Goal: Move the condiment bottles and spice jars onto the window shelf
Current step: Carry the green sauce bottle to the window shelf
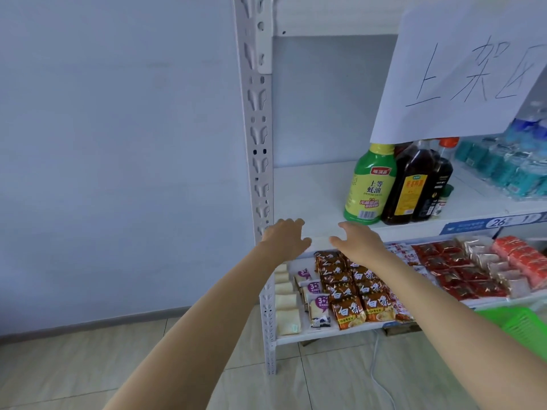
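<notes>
Both hands, left hand [285, 236] and right hand [359, 242], hover empty, fingers spread, at the shelf [313, 187] front edge; probably grabbing the oyster sauce bottle [370, 184] next.

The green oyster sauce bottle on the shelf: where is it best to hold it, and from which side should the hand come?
Probably grip the green oyster sauce bottle around its wide labelled body, coming from the front-left. It stands upright at the row's left end, with bare shelf there; a dark bottle crowds its right.
</notes>
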